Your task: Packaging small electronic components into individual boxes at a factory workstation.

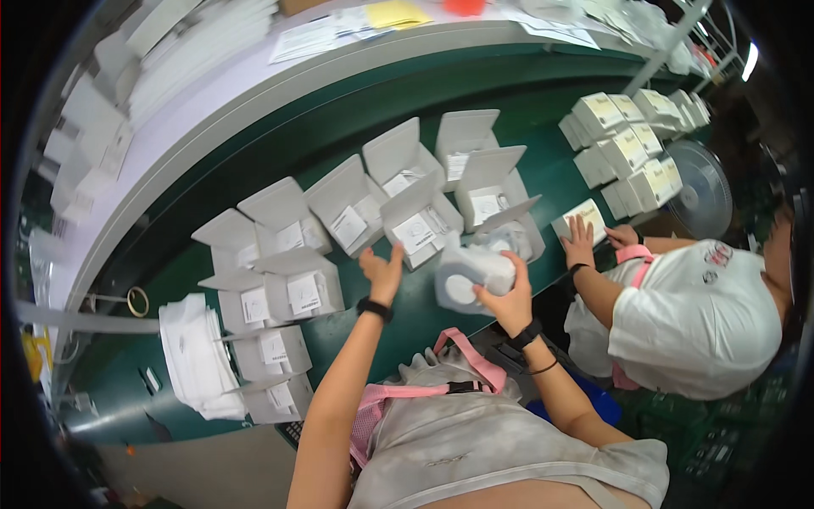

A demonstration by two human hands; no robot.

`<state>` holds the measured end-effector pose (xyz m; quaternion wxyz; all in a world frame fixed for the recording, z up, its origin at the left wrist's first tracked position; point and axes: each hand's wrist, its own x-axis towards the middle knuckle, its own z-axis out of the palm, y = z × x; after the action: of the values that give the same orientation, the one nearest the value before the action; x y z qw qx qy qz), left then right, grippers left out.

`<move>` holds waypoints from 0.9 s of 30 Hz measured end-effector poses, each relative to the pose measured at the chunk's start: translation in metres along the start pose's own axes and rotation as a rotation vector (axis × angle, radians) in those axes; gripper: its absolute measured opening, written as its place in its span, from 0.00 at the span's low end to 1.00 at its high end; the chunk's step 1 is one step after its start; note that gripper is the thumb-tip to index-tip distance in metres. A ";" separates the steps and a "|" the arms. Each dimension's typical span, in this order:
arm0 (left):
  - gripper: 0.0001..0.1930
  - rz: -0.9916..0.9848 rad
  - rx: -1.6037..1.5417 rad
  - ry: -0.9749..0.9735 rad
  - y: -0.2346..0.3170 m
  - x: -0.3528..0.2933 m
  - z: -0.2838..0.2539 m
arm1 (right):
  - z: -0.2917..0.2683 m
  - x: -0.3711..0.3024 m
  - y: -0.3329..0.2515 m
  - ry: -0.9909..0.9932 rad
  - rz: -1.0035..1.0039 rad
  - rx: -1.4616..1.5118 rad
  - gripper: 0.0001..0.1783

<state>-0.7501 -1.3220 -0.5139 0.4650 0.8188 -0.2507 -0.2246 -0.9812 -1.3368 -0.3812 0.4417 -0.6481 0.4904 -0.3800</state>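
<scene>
My right hand [510, 303] grips a rounded item in a translucent white bag [465, 273], held above the front edge of the green bench; the item's exact kind is hidden by the wrapping. To its left, my left hand [383, 276] holds nothing, its fingers apart beside an open white box [421, 227]. That box has a printed leaflet [415, 235] inside. Just behind my right hand, another open box [527, 222] contains a clear bagged item [509, 238]. Several more lidded white boxes [346, 212] stand open around these, most with leaflets showing.
A stack of white bags [193, 352] lies at the left. On the right, a co-worker's hands [580, 243] touch a closed box [588, 219], near stacked closed boxes [626, 153] and a round fan [700, 188]. A raised white shelf [237, 97] curves along the back.
</scene>
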 end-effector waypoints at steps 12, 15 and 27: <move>0.23 -0.054 0.116 -0.325 0.005 -0.015 -0.015 | 0.080 0.066 -0.003 -0.161 -0.549 -0.454 0.34; 0.24 -0.101 0.159 -0.331 -0.006 -0.031 -0.031 | 0.105 0.064 0.020 -0.345 -0.483 -0.449 0.35; 0.26 -0.060 0.297 -0.382 -0.013 -0.053 -0.059 | 0.132 0.070 0.064 -0.610 -0.418 -0.750 0.41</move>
<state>-0.7529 -1.2453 -0.4906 0.2768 0.8279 -0.3402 -0.3496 -0.8621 -1.3862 -0.4795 0.2169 -0.9268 0.3020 -0.0526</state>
